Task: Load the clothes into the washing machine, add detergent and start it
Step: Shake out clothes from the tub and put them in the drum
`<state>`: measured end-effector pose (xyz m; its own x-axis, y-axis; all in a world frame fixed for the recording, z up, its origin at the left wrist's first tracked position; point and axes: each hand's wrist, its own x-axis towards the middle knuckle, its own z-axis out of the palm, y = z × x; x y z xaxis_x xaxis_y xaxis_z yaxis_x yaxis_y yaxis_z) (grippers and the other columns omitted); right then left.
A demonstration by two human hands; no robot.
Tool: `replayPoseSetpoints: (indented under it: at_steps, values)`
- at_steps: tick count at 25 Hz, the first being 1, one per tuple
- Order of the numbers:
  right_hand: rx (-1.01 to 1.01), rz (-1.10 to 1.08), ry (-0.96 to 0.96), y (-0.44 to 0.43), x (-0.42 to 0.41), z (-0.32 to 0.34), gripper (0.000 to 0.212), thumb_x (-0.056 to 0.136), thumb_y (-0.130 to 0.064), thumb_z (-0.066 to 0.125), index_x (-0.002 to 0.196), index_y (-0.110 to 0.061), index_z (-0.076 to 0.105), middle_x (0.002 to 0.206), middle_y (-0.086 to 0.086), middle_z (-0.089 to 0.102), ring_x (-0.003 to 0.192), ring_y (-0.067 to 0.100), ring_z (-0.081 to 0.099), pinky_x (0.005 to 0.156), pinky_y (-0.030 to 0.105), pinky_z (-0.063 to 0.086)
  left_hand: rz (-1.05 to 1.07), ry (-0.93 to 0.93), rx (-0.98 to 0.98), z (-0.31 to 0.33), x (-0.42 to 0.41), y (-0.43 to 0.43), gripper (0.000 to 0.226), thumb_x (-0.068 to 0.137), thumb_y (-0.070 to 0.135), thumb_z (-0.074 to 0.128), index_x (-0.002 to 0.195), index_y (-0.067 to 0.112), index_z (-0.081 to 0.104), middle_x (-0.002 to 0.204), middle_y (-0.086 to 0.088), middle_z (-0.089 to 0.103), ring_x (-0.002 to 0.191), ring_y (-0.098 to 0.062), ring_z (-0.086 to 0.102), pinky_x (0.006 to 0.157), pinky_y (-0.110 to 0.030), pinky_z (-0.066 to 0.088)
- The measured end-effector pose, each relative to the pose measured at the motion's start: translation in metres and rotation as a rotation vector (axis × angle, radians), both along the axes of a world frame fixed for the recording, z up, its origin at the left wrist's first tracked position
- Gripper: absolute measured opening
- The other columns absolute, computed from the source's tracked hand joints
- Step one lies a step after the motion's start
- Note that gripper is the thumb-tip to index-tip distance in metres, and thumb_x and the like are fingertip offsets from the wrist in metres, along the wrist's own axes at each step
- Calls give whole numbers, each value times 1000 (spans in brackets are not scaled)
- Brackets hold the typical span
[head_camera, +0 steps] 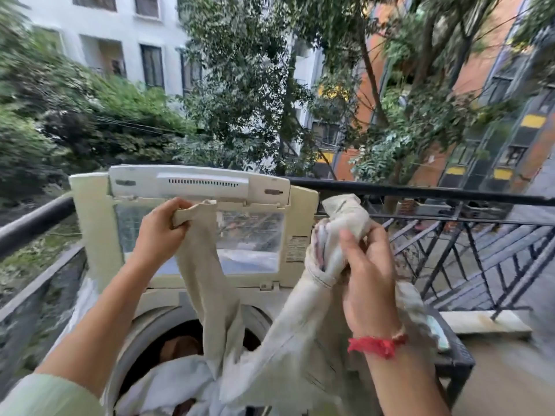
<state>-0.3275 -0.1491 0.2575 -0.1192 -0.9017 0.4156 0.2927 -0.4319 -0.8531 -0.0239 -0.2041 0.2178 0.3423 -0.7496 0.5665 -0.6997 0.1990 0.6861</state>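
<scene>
A cream top-loading washing machine point(168, 298) stands against the balcony railing with its lid point(198, 183) raised upright. Its round drum opening point(186, 340) holds brown and white clothes. My left hand point(159, 232) grips the upper end of a beige garment point(210, 283) that hangs down into the drum. My right hand point(365, 274) is closed on a bunched part of the same pale cloth point(345, 217), held up to the right of the lid. A red thread is tied around my right wrist.
A black metal railing point(450, 193) runs behind the machine and along the right side. A dark crate or stand point(456, 358) sits right of the machine. Trees and buildings lie beyond, with the balcony floor point(507, 376) at lower right.
</scene>
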Motion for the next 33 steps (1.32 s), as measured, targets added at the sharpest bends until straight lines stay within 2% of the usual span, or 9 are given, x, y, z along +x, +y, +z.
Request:
replayPoseSetpoints:
  at_steps: [4,9,11,13,15,19,23,27,33]
  values:
    - [20,338,233,2,67,4,20,89,-7,57,108,-15,56,102,5,67,96,16,64,86,32,53,252,-57,62,-11,58,15,38,71,-7,56,101,14,66,94,-13,67,89,-32,61,70,-35,43]
    - [279,217,401,-18,127,-78,18,84,1,60,83,-18,60,88,4,65,83,15,60,78,34,49,138,-307,863,-77,102,37,52,77,23,73,125,17,54,125,-13,58,111,-29,56,89,-33,46]
    - [355,505,512,-20,141,-94,16,86,-3,61,83,-18,64,82,0,65,73,7,60,72,27,49,-42,-86,868,-101,87,43,46,86,38,64,124,14,54,127,-10,57,113,-25,55,93,-33,44]
    - [412,846,690,-26,144,-105,14,88,-7,60,85,-18,67,79,-4,66,72,9,60,68,22,49,-237,560,907,-124,64,43,62,86,65,47,124,17,55,126,-4,56,115,-21,52,93,-36,43]
    - [373,639,916,-52,129,-127,8,87,-11,62,92,-16,67,88,1,69,83,18,65,80,30,51,-293,818,979,-158,40,42,82,67,82,51,128,27,52,126,-4,56,112,-19,52,89,-38,43]
    - [421,-236,1602,-103,39,-168,73,75,-52,67,136,-24,38,146,11,35,132,31,36,105,46,31,-185,317,966,-200,11,36,51,60,39,65,105,16,63,90,-2,65,86,-19,62,64,-25,44]
    - [652,-43,1402,-98,-5,-194,73,74,-45,72,136,-20,42,127,16,57,118,32,52,88,34,43,-114,39,808,-200,11,23,17,74,10,56,76,26,58,77,0,65,86,-26,64,63,-29,39]
    - [214,-299,1169,-68,36,-169,21,78,-14,69,97,-20,64,92,6,72,88,30,64,62,29,41,-48,2,570,-191,17,16,23,73,-2,51,73,21,53,83,-9,56,84,-30,55,65,-33,36]
    - [-311,14,685,-17,161,-119,32,85,-8,56,112,-25,59,103,-8,67,95,7,63,83,17,48,186,163,164,-126,68,32,29,76,2,68,101,17,69,93,-5,59,84,-20,56,73,-28,41]
